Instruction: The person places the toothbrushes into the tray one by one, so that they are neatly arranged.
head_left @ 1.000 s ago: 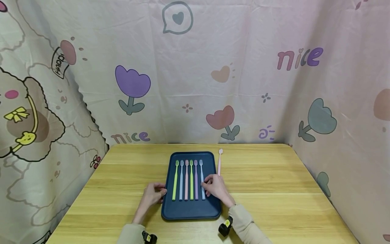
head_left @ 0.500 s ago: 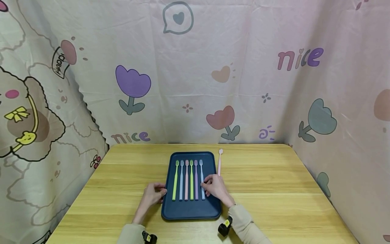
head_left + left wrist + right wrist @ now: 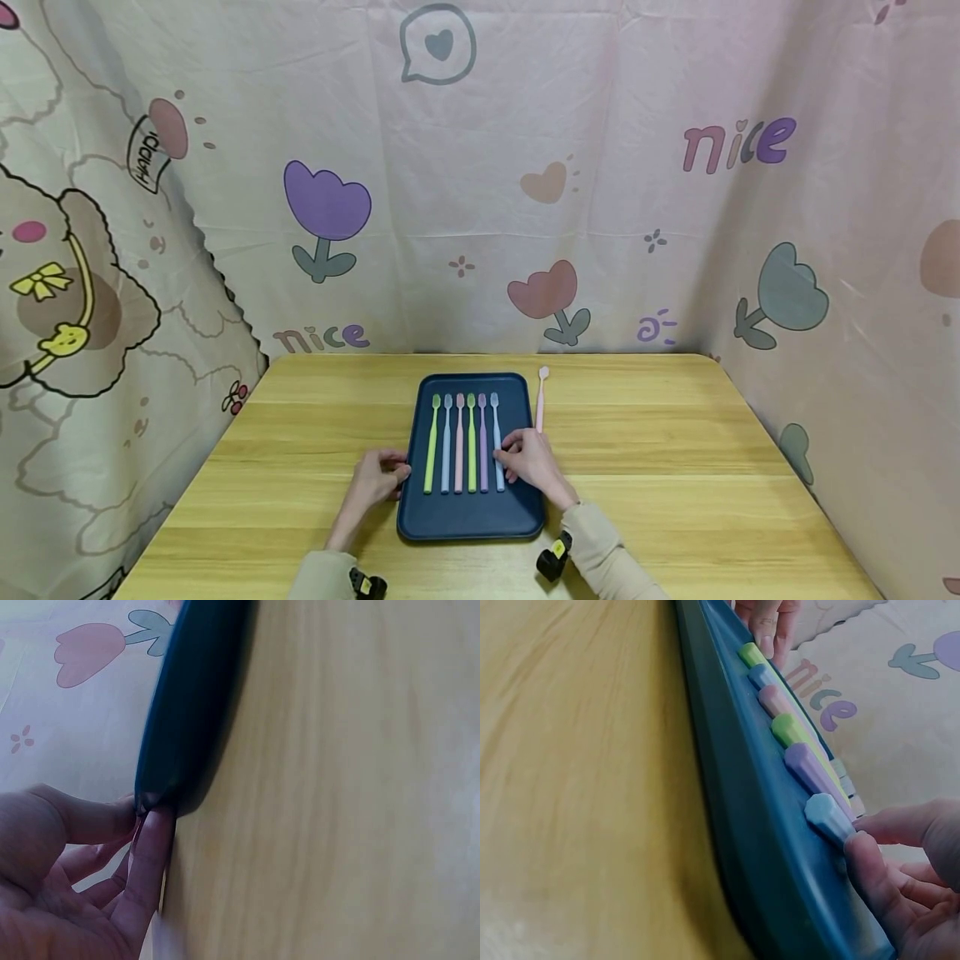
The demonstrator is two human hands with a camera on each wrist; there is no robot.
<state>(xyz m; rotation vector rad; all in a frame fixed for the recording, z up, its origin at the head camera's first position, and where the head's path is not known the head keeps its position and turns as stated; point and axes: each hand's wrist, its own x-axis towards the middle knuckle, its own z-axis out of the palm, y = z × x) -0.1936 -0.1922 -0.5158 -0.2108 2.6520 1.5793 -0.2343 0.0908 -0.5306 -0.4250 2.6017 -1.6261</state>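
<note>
A dark blue tray lies on the table with several toothbrushes in an upright row, heads at the far end. My left hand holds the tray's left rim, with thumb on top and fingers against the outer side in the left wrist view. At the row's right end, my right hand pinches the light blue toothbrush between thumb and finger. To its left lie a purple toothbrush, a green toothbrush, a pink toothbrush, another blue toothbrush and another green toothbrush.
Outside the tray, a pink toothbrush lies on the wooden table beyond my right hand, its lower part hidden. A printed curtain hangs behind the table and along both sides.
</note>
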